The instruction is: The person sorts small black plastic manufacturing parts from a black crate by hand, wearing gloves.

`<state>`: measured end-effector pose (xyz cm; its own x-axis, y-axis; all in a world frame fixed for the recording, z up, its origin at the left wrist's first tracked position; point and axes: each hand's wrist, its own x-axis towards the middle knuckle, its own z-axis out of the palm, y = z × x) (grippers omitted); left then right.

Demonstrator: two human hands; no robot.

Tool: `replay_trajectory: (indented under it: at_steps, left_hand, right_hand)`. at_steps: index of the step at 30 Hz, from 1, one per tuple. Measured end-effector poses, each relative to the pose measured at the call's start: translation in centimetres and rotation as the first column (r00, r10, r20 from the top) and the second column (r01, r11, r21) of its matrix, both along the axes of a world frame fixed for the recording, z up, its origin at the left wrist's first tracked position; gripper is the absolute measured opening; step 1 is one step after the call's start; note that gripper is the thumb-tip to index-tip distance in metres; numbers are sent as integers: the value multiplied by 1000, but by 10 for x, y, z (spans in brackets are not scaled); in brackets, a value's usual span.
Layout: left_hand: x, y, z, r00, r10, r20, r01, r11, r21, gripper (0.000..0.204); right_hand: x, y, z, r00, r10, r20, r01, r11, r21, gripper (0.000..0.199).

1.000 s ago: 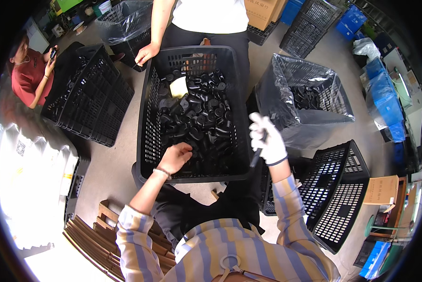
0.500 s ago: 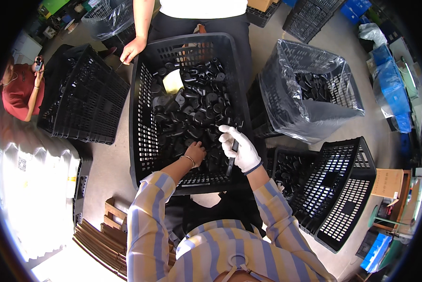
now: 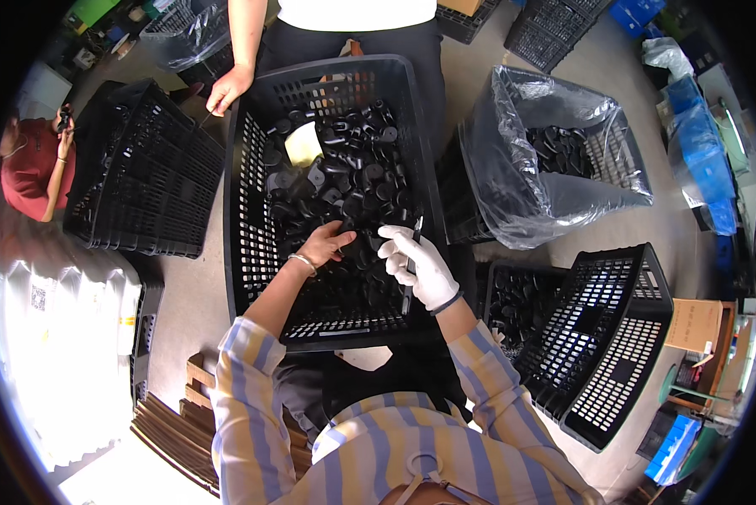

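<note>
A big black crate (image 3: 236, 210) stands before me, heaped with black plastic parts (image 3: 369, 181), several with round disc-like ends. Over the near half of the heap, my left hand (image 3: 327, 244), bare with a bracelet at the wrist, has its thumb and fingers closed on a black plastic part, mostly lost against the dark heap. To its right my right hand (image 3: 420, 268), in a white glove, grips a slim dark-handled knife (image 3: 407, 301). Its narrow tip sticks up above the fingers. A pale yellow piece (image 3: 303, 145) lies on the heap farther off.
Across the crate stands a person whose hand (image 3: 230, 87) is at its far left corner. A plastic-lined crate (image 3: 554, 194) of black parts is at the right, with tilted crates (image 3: 622, 362) nearer. Another crate (image 3: 155, 181) and a person in red (image 3: 37, 172) are leftward.
My left hand has risen out of the parts, moving left and away from me, with its fingers now closed. My right hand has shifted slightly left with the knife.
</note>
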<state>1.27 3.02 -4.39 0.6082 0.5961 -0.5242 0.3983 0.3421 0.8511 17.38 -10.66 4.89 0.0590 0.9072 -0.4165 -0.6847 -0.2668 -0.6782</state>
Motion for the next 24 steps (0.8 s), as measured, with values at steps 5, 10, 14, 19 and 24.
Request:
replay_trajectory:
  at_steps: [5,10,14,19,24]
  left_hand:
    - [-15,-36,96,946,-259,194,265,964,-3,58]
    - [-34,-70,117,925,-87,369,92,996,4,45]
    - [-56,-92,103,671,365,646,-227,930,-289,19]
    - [-56,-131,101,555,418,719,-250,909,-335,25]
    - [-52,-141,112,554,390,736,-376,905,-196,17]
  right_hand:
    - [-16,-2,3,902,118,415,-166,983,82,38]
    - [-30,-8,22,749,264,607,-381,922,69,18]
    - [-35,-16,50,807,54,589,-153,981,120,14]
    - [-46,-25,65,758,-19,652,-122,978,170,13]
    - [-57,-33,73,720,-82,689,-97,971,217,12]
